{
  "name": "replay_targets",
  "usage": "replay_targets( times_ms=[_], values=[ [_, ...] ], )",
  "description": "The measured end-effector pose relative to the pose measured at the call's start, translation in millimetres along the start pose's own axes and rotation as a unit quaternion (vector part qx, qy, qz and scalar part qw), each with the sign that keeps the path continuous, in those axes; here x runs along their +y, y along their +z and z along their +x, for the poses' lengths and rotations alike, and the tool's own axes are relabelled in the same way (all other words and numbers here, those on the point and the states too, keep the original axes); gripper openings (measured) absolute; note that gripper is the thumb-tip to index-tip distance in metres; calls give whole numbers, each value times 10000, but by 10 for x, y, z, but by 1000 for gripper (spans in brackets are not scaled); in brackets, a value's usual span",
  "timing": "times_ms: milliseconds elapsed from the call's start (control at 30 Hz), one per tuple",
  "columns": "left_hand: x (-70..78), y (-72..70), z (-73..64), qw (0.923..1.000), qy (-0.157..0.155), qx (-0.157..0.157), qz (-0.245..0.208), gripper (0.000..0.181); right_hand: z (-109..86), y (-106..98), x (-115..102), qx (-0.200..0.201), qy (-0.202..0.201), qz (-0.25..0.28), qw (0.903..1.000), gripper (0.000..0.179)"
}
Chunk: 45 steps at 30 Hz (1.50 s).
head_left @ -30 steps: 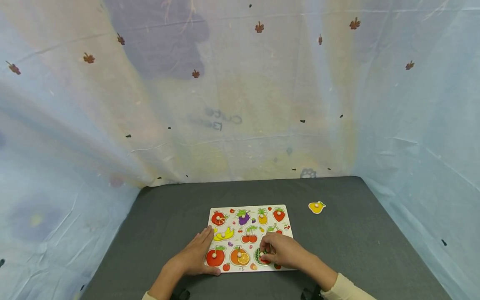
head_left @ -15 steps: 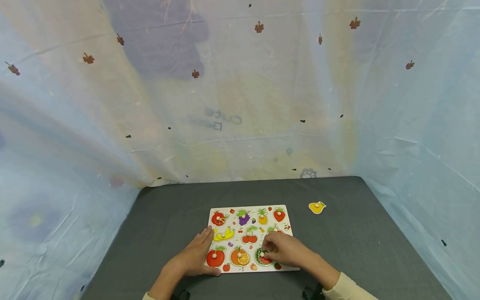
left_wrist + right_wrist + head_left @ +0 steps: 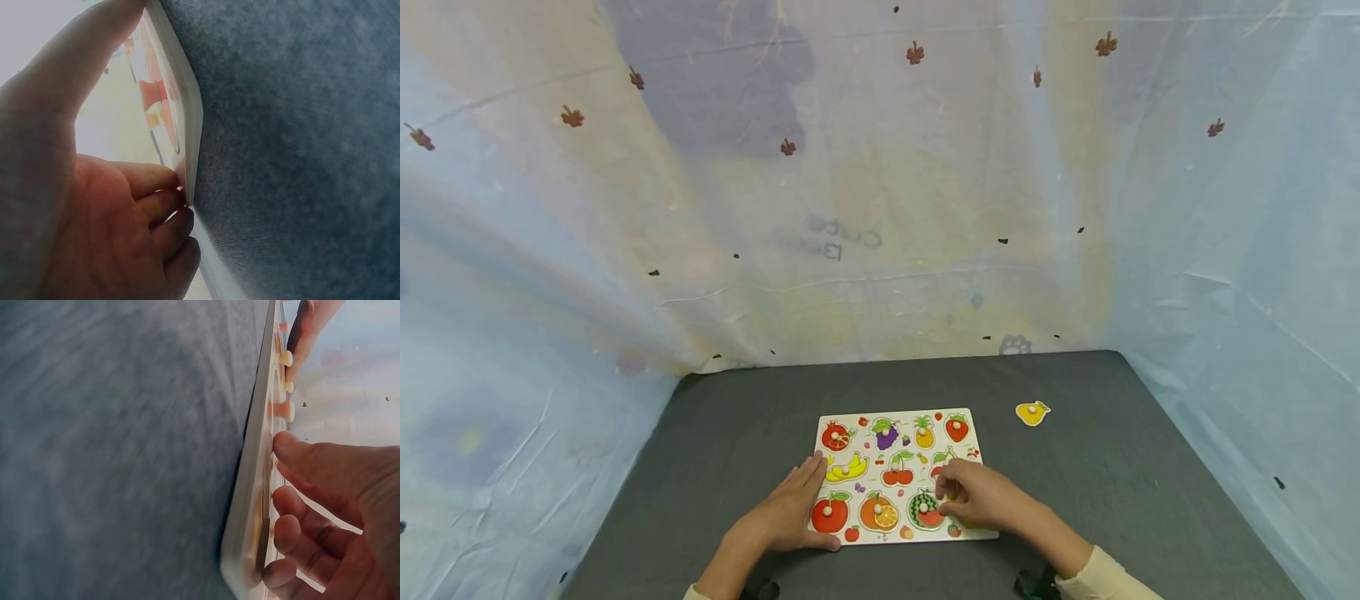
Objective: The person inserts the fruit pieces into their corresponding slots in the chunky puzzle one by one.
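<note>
A white fruit puzzle board (image 3: 917,537) lies on the dark cloth, with knobbed pieces seated in it. My left hand (image 3: 790,508) rests at its left side, fingers along the left edge and thumb at the near corner. My right hand (image 3: 981,496) hovers low over the board's right part, just right of the watermelon piece (image 3: 924,510), fingers loosely bent. In the right wrist view the thumb tip is close beside a knob (image 3: 285,411), and nothing shows pinched between the fingers. The hand hides part of the lower right area, where some yellow shows.
A yellow pear piece (image 3: 1032,413) lies on the dark table cloth (image 3: 1075,467), right of and beyond the board. Light patterned curtains (image 3: 880,250) hang behind the table and on both sides.
My right hand has let go of the watermelon piece's knob and moved a little to the right, uncovering the whole piece. My left hand stays in place at the board's edge.
</note>
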State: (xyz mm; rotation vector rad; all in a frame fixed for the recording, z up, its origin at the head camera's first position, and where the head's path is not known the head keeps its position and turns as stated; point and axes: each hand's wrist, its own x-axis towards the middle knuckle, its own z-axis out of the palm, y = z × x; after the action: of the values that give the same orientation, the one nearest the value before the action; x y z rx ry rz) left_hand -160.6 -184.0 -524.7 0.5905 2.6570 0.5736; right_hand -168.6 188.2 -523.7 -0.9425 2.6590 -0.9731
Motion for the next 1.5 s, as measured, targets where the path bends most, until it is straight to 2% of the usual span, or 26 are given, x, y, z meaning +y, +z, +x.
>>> replay_targets(
  times_ms=[233, 400, 567, 733, 900, 1167, 1500],
  values=[
    [-33, 15, 12, 10000, 48, 23, 72, 131, -54, -97, 58, -4, -14, 256, 9997, 15],
    [-51, 27, 24, 10000, 19, 11, 69, 132, -110, -237, 88, 121, 158, 342, 9992, 12],
    [-76, 43, 45, 10000, -22, 11, 73, 133, -138, -333, 233, 424, 240, 293, 9984, 11],
    [-63, 34, 40, 10000, -42, -2, 54, 132, -163, -419, 424, 935, 294, 98, 9951, 11],
    [-39, 24, 37, 10000, -62, -23, 72, 132, -198, -527, 589, 1469, 579, -111, 9874, 11],
    [-3, 5, 12, 10000, -50, -9, 32, 132, -226, -670, 741, 2218, 893, -540, 9695, 11],
    [9, 2, -2, 10000, -12, 6, 10, 131, -222, -804, 948, 2578, 1439, -802, 9521, 14]
  ],
)
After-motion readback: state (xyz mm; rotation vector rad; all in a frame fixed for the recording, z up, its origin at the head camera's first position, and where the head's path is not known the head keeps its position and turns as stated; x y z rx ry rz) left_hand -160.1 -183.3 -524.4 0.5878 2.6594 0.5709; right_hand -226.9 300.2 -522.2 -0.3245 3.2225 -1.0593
